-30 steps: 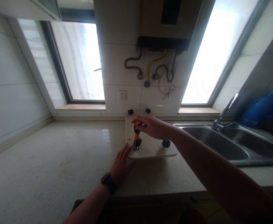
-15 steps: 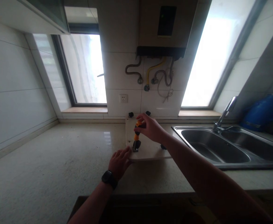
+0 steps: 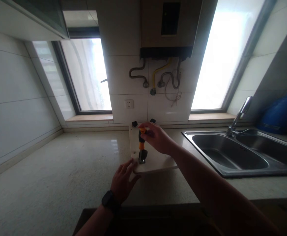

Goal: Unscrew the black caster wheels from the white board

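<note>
On a kitchen counter point(image 3: 89, 157), the right hand point(image 3: 157, 137) pinches a near-upright screwdriver point(image 3: 141, 144), tip down beside a wheel point(image 3: 144, 154). Nearer that tip, the spread left hand point(image 3: 121, 181) flanks a board point(image 3: 155, 164).

The one head camera looks from above the near side of the white board point(image 3: 155, 164), facing forward and down across it, close enough for arm's reach yet wide enough to include the tiled wall point(image 3: 124, 75) behind the board.
</note>
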Demonstrator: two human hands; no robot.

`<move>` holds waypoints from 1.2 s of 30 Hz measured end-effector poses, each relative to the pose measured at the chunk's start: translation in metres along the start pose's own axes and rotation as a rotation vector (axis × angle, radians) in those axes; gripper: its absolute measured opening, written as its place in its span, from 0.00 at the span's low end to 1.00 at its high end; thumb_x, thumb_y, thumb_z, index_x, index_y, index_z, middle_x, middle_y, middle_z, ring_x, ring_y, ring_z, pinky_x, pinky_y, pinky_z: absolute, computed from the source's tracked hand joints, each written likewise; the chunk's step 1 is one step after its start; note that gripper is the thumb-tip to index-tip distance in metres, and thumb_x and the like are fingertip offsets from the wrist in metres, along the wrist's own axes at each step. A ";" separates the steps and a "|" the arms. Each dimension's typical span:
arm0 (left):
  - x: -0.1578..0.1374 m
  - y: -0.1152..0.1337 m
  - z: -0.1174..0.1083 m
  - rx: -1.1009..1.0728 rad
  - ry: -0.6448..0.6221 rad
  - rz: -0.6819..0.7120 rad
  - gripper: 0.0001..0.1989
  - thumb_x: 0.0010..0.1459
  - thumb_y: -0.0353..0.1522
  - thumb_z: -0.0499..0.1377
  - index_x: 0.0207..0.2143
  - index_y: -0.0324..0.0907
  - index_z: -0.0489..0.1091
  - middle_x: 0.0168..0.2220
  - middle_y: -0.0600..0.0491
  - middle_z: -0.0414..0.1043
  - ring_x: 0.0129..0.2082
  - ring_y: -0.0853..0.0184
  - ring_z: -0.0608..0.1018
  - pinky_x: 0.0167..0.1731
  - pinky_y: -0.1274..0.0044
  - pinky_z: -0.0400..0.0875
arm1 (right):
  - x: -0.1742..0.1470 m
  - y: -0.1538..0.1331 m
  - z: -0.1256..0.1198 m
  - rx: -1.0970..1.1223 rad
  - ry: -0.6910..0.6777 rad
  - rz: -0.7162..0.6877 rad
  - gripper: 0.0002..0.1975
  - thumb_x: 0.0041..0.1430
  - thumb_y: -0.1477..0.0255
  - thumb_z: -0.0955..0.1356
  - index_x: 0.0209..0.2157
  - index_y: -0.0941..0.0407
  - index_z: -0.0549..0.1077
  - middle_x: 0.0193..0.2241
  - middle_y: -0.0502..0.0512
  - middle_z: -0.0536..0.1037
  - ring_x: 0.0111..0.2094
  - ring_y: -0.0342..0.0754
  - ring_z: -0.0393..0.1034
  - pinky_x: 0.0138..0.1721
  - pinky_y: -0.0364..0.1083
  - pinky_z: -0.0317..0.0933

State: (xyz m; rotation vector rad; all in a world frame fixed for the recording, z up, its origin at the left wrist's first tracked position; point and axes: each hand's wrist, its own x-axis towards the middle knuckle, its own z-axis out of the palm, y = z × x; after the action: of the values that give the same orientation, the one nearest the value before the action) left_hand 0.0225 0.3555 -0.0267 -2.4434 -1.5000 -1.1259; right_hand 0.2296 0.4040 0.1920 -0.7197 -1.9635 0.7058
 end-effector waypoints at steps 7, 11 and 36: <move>-0.019 -0.018 0.009 -0.159 -0.093 -0.134 0.34 0.69 0.36 0.53 0.72 0.52 0.42 0.69 0.43 0.56 0.64 0.54 0.69 0.57 0.57 0.72 | -0.004 0.011 0.009 -0.157 0.211 0.055 0.21 0.51 0.64 0.77 0.46 0.52 0.72 0.44 0.54 0.73 0.33 0.44 0.71 0.37 0.48 0.71; -0.019 -0.025 0.013 -0.163 -0.180 -0.157 0.34 0.68 0.34 0.54 0.71 0.47 0.44 0.67 0.41 0.59 0.64 0.54 0.69 0.59 0.56 0.70 | -0.001 0.012 0.011 0.023 0.154 0.093 0.24 0.53 0.69 0.75 0.51 0.52 0.70 0.43 0.54 0.74 0.33 0.44 0.75 0.37 0.47 0.72; -0.007 -0.023 -0.007 -0.333 -0.310 -0.257 0.15 0.65 0.31 0.53 0.51 0.43 0.73 0.49 0.45 0.76 0.51 0.57 0.75 0.53 0.62 0.69 | 0.011 -0.005 0.013 -0.312 -0.081 -0.049 0.14 0.61 0.64 0.71 0.47 0.52 0.71 0.41 0.54 0.73 0.38 0.46 0.71 0.40 0.47 0.71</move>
State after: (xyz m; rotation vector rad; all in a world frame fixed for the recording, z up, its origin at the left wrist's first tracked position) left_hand -0.0013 0.3591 -0.0329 -2.8158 -1.8982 -1.1617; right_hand 0.2128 0.4066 0.1959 -0.8357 -2.1848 0.4068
